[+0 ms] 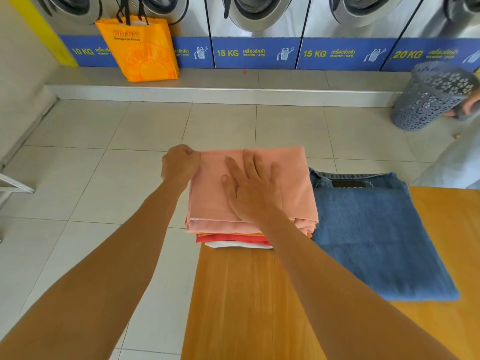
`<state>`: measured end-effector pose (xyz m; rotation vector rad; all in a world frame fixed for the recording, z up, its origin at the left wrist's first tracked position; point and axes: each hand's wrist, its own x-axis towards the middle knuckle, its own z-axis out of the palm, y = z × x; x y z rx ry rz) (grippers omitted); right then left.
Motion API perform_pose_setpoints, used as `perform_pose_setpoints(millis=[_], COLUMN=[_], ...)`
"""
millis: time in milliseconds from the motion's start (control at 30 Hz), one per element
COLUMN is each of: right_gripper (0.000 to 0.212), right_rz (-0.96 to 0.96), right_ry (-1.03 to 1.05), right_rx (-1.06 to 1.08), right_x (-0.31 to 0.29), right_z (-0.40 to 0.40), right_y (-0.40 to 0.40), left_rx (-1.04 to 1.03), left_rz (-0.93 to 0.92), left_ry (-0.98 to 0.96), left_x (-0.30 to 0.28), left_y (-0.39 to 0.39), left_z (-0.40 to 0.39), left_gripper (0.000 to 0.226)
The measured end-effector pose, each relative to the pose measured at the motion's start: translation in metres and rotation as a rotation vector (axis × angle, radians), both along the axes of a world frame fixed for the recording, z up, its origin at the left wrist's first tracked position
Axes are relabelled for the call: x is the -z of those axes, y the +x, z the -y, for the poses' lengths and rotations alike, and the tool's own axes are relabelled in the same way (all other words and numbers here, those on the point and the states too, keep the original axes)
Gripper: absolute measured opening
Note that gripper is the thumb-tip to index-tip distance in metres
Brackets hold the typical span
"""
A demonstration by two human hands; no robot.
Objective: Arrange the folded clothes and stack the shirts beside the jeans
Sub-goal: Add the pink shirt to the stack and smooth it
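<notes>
A stack of folded shirts sits at the far left corner of the wooden table (249, 294), topped by a salmon-pink shirt (291, 178). Orange, red (231, 238) and white layers show beneath it. My left hand (180, 163) pinches the pink shirt's far left corner. My right hand (250, 187) lies flat on top of it, fingers spread. Folded blue jeans (374, 242) lie right beside the stack, touching its right side.
An orange shopping bag (140, 48) stands on the raised step before a row of washing machines (257, 35). At the right, another person's hand (471, 105) holds a tilted grey laundry basket (428, 97). Tiled floor lies to the left of the table.
</notes>
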<state>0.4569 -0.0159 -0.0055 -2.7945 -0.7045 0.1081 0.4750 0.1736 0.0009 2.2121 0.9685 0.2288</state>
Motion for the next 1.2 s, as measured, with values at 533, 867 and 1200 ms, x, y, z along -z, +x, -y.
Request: perform_pose_setpoints(millis=[533,867,1200], right_gripper=[0.060,0.055,0.075], right_rz=[-0.001,0.019,-0.073], right_ry=[-0.031,-0.013,-0.164], right_rx=[0.064,0.053,-0.083], right_x=[0.000,-0.001,-0.005], right_z=[-0.017,-0.013,0.006], right_y=[-0.002,-0.004,0.007], left_rx=[0.207,0.255,0.526], left_rz=[-0.244,-0.155,0.228], left_ry=[-0.030,-0.272,0.300], left_x=[-0.037,-0.012,-0.023], left_y=[-0.048,-0.146,-0.053], left_z=[0.001,0.021,0.103], left_gripper=[0.058,0.047,0.037])
